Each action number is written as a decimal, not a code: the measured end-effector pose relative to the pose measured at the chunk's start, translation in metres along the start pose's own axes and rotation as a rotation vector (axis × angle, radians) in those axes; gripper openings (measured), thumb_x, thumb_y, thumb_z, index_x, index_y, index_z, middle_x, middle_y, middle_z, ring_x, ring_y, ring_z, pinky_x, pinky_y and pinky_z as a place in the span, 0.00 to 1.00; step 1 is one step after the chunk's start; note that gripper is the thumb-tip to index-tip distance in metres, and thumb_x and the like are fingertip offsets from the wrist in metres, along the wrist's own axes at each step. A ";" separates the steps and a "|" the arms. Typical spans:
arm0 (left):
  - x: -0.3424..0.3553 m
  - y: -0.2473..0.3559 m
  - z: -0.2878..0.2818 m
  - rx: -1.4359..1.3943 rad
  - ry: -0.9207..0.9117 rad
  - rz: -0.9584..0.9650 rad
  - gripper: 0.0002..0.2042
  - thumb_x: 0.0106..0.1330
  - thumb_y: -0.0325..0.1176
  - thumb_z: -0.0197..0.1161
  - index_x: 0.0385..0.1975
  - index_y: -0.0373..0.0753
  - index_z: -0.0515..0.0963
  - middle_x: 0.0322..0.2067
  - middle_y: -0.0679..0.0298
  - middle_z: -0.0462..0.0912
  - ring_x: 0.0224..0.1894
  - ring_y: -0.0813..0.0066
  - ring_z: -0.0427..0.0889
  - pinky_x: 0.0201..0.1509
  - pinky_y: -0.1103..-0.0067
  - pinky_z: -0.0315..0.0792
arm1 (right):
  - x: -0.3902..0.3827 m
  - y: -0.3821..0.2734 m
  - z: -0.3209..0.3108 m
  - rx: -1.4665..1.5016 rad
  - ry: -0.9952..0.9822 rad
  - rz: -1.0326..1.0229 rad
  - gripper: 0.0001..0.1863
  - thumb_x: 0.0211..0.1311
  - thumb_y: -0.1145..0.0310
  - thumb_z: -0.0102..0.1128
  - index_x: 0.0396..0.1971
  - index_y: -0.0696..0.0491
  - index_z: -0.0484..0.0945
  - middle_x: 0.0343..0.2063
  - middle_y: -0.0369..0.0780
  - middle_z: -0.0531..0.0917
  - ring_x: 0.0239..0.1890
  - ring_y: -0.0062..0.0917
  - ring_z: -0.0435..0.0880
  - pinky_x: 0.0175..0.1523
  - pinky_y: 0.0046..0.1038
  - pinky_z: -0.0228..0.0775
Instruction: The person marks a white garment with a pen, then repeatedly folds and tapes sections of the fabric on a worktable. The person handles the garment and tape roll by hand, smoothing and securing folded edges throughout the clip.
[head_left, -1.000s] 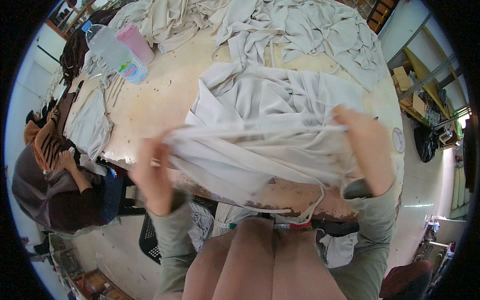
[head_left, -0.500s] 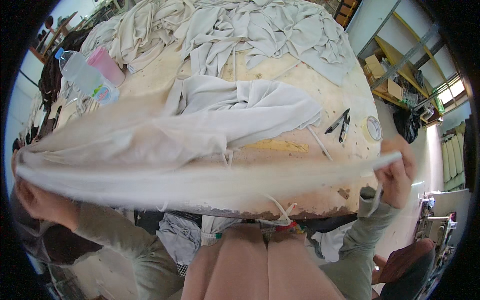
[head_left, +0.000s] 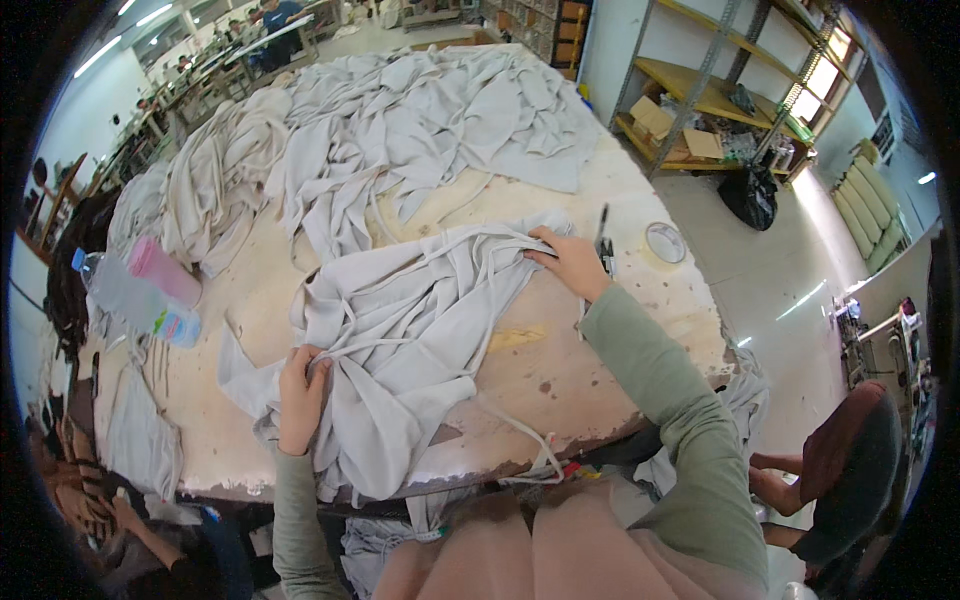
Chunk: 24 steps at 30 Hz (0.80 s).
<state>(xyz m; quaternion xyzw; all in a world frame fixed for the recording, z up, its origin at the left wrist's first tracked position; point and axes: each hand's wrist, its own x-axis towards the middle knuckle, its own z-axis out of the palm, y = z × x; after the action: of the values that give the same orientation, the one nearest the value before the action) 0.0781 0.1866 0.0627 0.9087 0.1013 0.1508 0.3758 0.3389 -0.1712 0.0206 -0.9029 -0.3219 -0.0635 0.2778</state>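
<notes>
A light grey garment with thin straps (head_left: 400,370) lies bunched on the worn wooden table (head_left: 650,320). My left hand (head_left: 303,390) grips its left part near the front edge, thumb and fingers closed on the cloth. My right hand (head_left: 570,262) pinches the garment's upper right corner, arm stretched forward. Black pens (head_left: 606,250) and a roll of tape (head_left: 666,242) lie just right of my right hand. A loose cord (head_left: 530,435) hangs from the garment toward the table edge.
Pale cloth piles (head_left: 430,120) cover the back. A pink tumbler (head_left: 163,270) and plastic bottle (head_left: 130,300) stand left. A co-worker's arm (head_left: 150,540) shows lower left, a seated person (head_left: 840,460) lower right. Shelving (head_left: 690,90) and a black bag (head_left: 747,195) are beyond.
The garment, stretched wide and blurred between my hands half a second ago, now lies on the table. My left hand moved inward, my right hand forward and left. The view tilted up, showing more room.
</notes>
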 end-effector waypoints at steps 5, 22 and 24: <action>0.020 -0.016 0.030 0.087 0.044 0.119 0.06 0.60 0.26 0.56 0.34 0.32 0.71 0.29 0.54 0.72 0.34 0.64 0.72 0.39 0.75 0.65 | -0.011 0.018 -0.030 0.047 0.048 -0.007 0.24 0.55 0.54 0.63 0.51 0.44 0.71 0.26 0.43 0.82 0.31 0.36 0.82 0.37 0.32 0.70; 0.096 0.022 -0.152 0.433 0.776 0.475 0.10 0.63 0.25 0.57 0.44 0.38 0.76 0.42 0.56 0.80 0.48 0.62 0.76 0.57 0.71 0.66 | -0.036 -0.012 -0.220 0.342 -0.051 -0.075 0.11 0.59 0.65 0.59 0.32 0.59 0.77 0.27 0.31 0.77 0.33 0.13 0.71 0.39 0.18 0.62; 0.057 0.000 -0.121 0.673 0.594 0.454 0.11 0.62 0.24 0.57 0.44 0.39 0.77 0.41 0.58 0.80 0.47 0.61 0.77 0.57 0.70 0.66 | -0.065 0.006 -0.201 0.486 -0.213 0.047 0.11 0.59 0.67 0.58 0.32 0.60 0.77 0.26 0.32 0.77 0.34 0.13 0.72 0.39 0.18 0.63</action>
<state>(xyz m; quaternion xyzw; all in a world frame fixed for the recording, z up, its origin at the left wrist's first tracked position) 0.0883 0.2829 0.1554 0.8965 0.0468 0.4399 -0.0255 0.3043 -0.3195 0.1668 -0.8184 -0.3342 0.1174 0.4526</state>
